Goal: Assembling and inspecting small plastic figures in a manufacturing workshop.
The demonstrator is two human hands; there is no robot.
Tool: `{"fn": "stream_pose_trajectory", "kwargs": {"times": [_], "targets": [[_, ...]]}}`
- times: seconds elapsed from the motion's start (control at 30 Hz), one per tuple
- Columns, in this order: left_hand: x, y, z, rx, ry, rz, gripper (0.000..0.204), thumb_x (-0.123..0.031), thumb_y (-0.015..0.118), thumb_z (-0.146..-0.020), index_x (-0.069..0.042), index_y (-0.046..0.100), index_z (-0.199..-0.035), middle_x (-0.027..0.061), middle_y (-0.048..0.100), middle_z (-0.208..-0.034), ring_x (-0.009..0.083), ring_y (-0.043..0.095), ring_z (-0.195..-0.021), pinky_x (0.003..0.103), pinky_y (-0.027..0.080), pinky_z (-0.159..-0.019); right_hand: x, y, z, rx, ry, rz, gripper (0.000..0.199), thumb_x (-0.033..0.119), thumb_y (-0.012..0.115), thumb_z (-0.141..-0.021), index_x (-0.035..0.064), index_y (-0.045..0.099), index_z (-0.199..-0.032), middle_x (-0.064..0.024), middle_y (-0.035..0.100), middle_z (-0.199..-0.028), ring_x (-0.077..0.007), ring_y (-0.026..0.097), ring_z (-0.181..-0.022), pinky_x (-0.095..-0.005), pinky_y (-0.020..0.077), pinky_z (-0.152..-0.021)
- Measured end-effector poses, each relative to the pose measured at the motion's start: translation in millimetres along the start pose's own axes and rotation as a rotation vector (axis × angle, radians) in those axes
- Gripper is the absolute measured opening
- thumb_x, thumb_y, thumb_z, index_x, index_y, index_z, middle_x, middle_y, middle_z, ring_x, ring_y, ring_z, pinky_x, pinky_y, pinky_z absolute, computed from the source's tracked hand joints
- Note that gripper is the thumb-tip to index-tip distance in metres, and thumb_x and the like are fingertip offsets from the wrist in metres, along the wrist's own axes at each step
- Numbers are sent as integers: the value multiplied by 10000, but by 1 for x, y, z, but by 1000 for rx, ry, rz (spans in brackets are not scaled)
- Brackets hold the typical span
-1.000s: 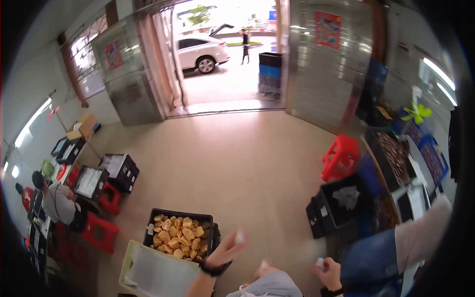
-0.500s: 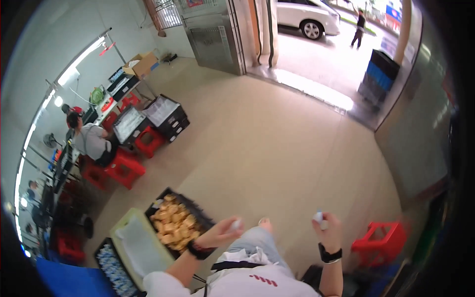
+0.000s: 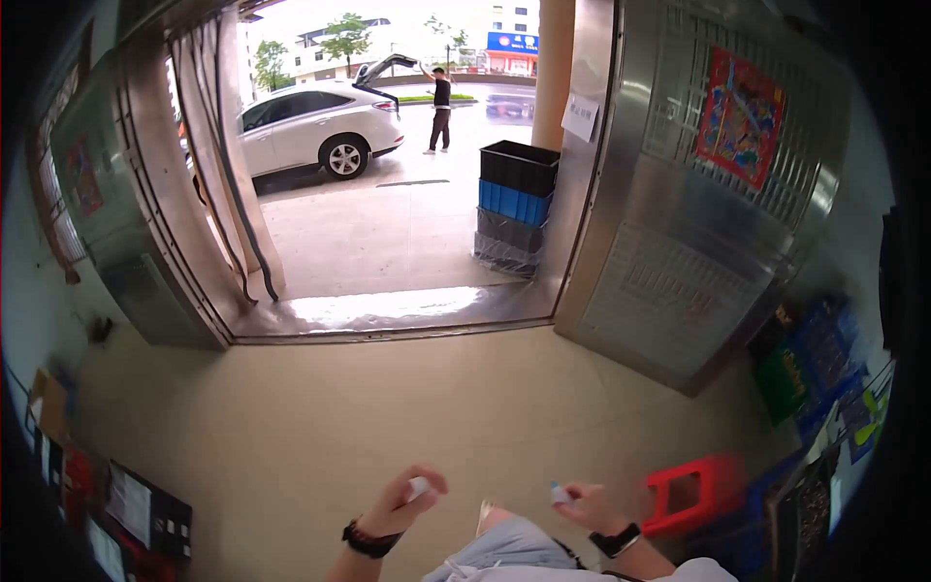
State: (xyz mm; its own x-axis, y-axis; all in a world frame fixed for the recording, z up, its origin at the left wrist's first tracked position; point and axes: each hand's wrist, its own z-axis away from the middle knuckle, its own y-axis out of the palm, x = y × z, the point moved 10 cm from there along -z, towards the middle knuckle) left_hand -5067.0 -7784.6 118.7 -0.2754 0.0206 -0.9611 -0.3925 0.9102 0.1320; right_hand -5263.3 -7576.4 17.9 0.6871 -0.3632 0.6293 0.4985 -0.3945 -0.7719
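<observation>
My left hand (image 3: 391, 506) is raised in front of me, its fingers closed round a small white object (image 3: 418, 487). A dark band circles that wrist. Lower right of the middle, my right hand (image 3: 590, 507) pinches a small white piece with a blue end (image 3: 560, 494); a black watch (image 3: 616, 539) is on that wrist. The two hands are apart, over the tiled floor and near my legs. Both pieces are too small to name more exactly.
A red plastic stool (image 3: 690, 495) stands just right of my right hand. Black crates (image 3: 150, 514) sit at lower left. Ahead, a wide doorway has metal doors (image 3: 669, 291), stacked crates (image 3: 519, 202), a white car (image 3: 325, 126) and a person (image 3: 441, 107) by its raised tailgate.
My view has swung right, toward the doorway. The crate of golden-brown pieces and the seated people have left the picture. Both hands still hold their small white pieces, now closer together.
</observation>
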Motion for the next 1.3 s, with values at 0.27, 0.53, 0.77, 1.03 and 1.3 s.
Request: {"fn": "stream_pose_trajectory", "kwargs": {"times": [0.27,0.53,0.77,1.03,1.3], "targets": [[133,-50,-213,64,-270,126,138,-163,525,-882,-45,483,-939,31,499,-854,120,462,-788,244,377,-711,-117,22,-297,-126,118,-67,270,297,698,-665,50,612,-730,-140,602,-659,-295,598,-609,-365,468,-551],[164,-185,-384,-417,-254,299,120,-188,483,-914,-72,459,-898,8,420,-835,103,403,-759,225,348,-692,-7,19,-646,-57,-316,-285,218,227,692,-677,61,617,-796,-100,605,-704,-272,585,-638,-347,456,-594],[253,-385,-545,-826,-115,421,87,-131,532,-884,-72,500,-939,11,464,-896,116,438,-783,238,368,-726,-46,114,-834,124,-435,-163,228,258,683,-692,68,591,-779,-105,584,-649,-283,580,-604,-349,455,-554],[205,-491,-859,-190,-99,385,76,-90,529,-864,-69,456,-858,50,448,-938,98,410,-830,227,330,-763,-127,41,-993,-12,17,-158,256,274,691,-681,56,603,-781,-122,599,-670,-280,592,-607,-335,468,-556],[289,-594,-1063,-150,-224,288,206,-256,493,-900,-52,465,-920,47,524,-779,128,518,-708,248,400,-635,-224,67,-1250,-147,171,-275,294,300,699,-660,44,564,-712,-110,577,-599,-266,584,-561,-341,459,-528]]}}
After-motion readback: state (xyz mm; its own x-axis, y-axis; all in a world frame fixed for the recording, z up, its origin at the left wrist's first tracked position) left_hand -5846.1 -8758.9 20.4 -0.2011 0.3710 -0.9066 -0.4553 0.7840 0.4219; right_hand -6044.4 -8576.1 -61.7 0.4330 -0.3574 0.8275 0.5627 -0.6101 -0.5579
